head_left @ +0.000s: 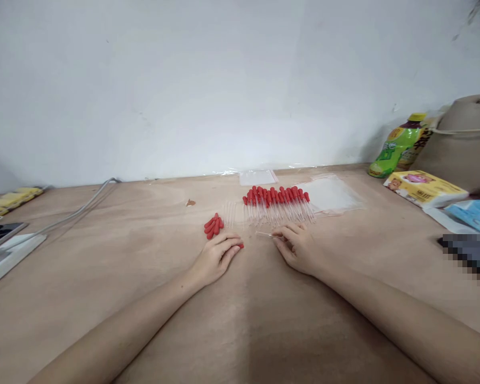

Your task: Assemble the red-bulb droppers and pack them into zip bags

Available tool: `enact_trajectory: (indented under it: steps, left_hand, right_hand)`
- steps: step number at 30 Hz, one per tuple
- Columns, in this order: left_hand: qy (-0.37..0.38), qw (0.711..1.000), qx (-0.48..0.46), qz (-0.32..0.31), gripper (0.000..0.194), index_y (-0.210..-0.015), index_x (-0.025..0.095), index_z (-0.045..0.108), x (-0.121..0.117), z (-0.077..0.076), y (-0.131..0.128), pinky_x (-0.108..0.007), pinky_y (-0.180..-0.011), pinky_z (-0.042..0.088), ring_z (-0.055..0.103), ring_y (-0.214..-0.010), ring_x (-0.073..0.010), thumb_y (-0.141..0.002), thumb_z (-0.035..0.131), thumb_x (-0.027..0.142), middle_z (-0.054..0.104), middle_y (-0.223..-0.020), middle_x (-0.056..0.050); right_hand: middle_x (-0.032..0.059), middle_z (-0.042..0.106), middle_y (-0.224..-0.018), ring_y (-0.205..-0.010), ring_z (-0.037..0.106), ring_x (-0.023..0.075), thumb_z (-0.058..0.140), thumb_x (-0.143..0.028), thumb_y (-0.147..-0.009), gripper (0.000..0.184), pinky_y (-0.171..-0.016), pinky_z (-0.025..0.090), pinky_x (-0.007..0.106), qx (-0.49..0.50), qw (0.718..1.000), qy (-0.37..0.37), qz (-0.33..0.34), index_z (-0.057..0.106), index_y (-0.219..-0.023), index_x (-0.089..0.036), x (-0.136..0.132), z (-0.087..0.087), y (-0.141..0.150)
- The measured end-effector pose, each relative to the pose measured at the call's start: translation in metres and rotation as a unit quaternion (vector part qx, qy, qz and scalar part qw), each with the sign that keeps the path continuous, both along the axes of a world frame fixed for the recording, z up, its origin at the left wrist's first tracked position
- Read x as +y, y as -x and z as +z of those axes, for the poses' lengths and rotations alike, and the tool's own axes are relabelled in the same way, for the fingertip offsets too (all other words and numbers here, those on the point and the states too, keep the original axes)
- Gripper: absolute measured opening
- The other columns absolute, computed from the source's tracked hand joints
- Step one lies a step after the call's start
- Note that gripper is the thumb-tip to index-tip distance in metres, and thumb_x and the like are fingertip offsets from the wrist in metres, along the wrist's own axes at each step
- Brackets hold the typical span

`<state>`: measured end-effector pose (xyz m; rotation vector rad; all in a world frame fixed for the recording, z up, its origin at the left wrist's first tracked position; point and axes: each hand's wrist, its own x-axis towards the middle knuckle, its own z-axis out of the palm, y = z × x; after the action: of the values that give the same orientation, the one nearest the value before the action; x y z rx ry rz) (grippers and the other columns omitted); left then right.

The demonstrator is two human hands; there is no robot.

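Observation:
My left hand [217, 256] rests on the wooden table [144, 277] with its fingers pinched on a small red rubber bulb [240, 246]. My right hand [298, 246] pinches a thin clear glass dropper tube [264, 233] that points left toward the bulb. Bulb and tube are a little apart. A small heap of loose red bulbs [213, 225] lies just beyond my left hand. A few bare glass tubes [230, 213] lie beside the heap. A row of several assembled droppers with red caps [278, 204] lies beyond both hands.
Clear plastic bags [330, 194] lie behind the droppers near the wall. At the right stand a green drink bottle [398, 145], a yellow packet [424, 188], a beige hat [464, 138] and a blue pack [478, 213]. At the left are a grey cable [76, 210] and a white tray [8, 256].

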<state>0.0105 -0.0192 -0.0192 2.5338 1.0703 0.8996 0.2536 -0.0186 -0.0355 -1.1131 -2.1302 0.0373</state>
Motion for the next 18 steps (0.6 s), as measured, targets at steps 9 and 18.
enact_trajectory:
  steps: [9, 18]
  left_hand:
    - [0.015, 0.999, -0.022, 0.037, 0.015, -0.087, 0.017, 0.063, 0.000, 0.000, -0.009, -0.030, -0.079, 0.046, 0.058, -0.085, -0.0161, -0.085, 0.048, 0.022, 0.063, -0.090, -0.005]
    - [0.101, 0.991, -0.076, 0.046, 0.017, -0.092, 0.017, 0.058, 0.000, -0.004, -0.009, -0.027, -0.066, 0.047, 0.059, -0.070, -0.0147, -0.086, 0.047, 0.028, 0.064, -0.077, -0.003]
  right_hand:
    - [0.0034, 0.061, -0.079, -0.072, 0.054, 0.0126, 0.044, -0.023, -0.084, 0.015, -0.077, 0.031, 0.031, -0.028, 0.998, -0.004, 0.048, 0.058, -0.084, -0.017, -0.003, 0.002, 0.008]
    - [0.0024, 0.061, -0.078, -0.071, 0.053, 0.0122, 0.043, -0.024, -0.085, 0.017, -0.076, 0.030, 0.031, -0.031, 0.997, 0.019, 0.068, 0.059, -0.086, -0.018, -0.005, 0.006, 0.010]
